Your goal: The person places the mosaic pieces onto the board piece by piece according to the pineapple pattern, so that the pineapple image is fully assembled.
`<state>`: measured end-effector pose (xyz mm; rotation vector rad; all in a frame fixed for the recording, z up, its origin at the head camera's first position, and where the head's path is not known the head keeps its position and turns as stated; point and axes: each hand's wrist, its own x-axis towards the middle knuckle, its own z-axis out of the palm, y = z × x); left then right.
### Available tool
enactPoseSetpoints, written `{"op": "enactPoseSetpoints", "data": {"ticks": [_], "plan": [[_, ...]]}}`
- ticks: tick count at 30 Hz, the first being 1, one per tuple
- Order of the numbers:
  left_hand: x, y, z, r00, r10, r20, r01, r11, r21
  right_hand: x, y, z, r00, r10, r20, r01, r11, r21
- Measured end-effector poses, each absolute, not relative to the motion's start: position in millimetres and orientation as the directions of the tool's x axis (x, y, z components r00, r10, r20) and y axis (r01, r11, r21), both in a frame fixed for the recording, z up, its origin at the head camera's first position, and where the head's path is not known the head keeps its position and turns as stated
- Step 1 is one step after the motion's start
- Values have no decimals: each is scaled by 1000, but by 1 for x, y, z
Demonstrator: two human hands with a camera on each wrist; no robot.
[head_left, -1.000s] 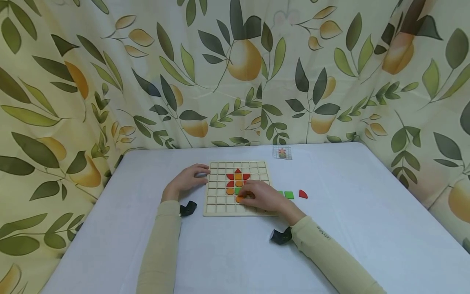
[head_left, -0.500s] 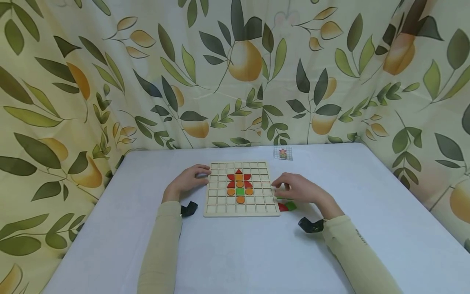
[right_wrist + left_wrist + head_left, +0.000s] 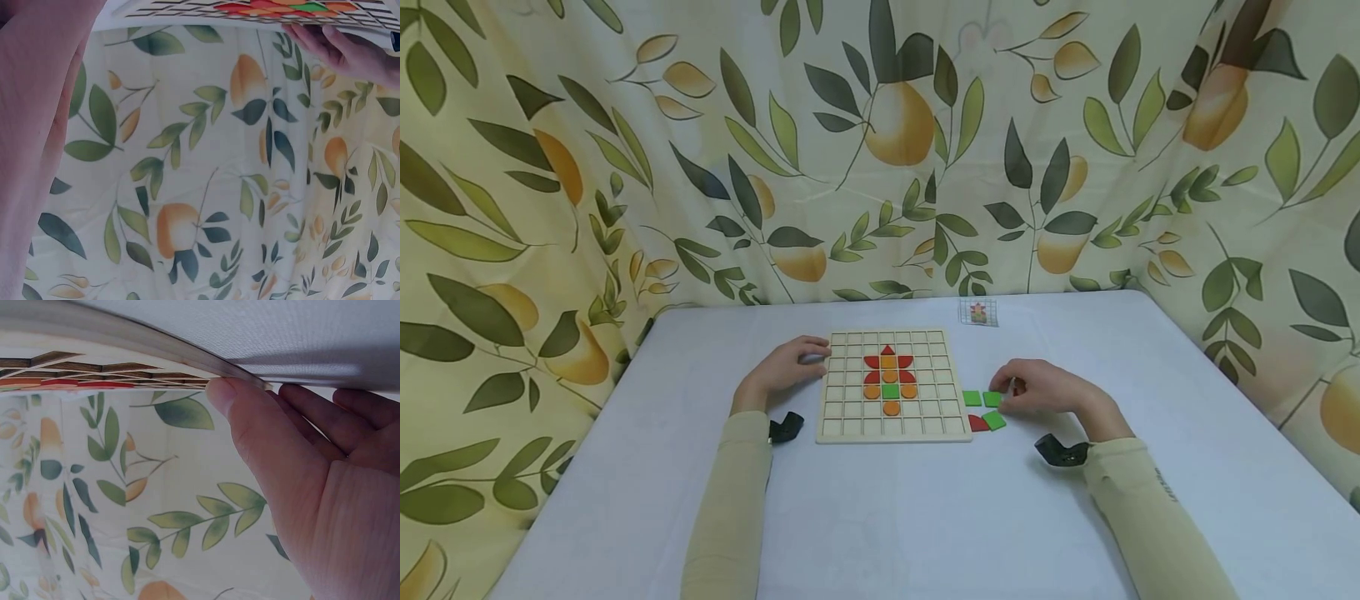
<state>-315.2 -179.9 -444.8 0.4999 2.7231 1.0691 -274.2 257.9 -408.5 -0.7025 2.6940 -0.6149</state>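
Observation:
A wooden grid board [image 3: 850, 412] lies mid-table; its cells hold a flower of red pieces, orange discs [image 3: 891, 407] and one green square [image 3: 891, 391]. My left hand [image 3: 786, 367] rests with relaxed fingers on the board's left edge [image 3: 125, 370], thumb [image 3: 250, 419] against the rim. My right hand [image 3: 1037, 388] sits curled on the table right of the board, fingertips at a loose green square [image 3: 992, 399]. Another green square [image 3: 972, 398], a third [image 3: 996, 420] and a red piece [image 3: 977, 424] lie beside it. What is under the right fingers is hidden.
A small pattern card [image 3: 977, 312] lies at the table's far edge. The white table [image 3: 925, 517] is enclosed by a leaf-and-pear print curtain [image 3: 880, 150] at the back and on both sides. Black wrist straps [image 3: 785, 426] sit at both cuffs.
My right hand left an orange disc on the board and moved right, off the board, to the loose pieces. It now covers where a red piece lay. The left hand stayed put.

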Motion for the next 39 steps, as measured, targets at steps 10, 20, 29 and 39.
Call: {"op": "enactPoseSetpoints", "data": {"ticks": [10,20,29,39], "plan": [[-314,-179,-443,-927,375,-27,260,691,675,-276,252,-413,-846,-517,-128,-408,784,-467],[-315,-179,-445,-927,373,-37,252,694,675,-276,251,-415,-851,-520,-67,-441,779,-445],[-315,-179,-444,-927,373,-37,248,685,685,-275,237,-406,-879,-477,-11,-407,762,-504],[-316,-179,-445,-927,374,-38,246,679,692,-267,186,-408,-812,-577,87,-533,674,-511]]}}
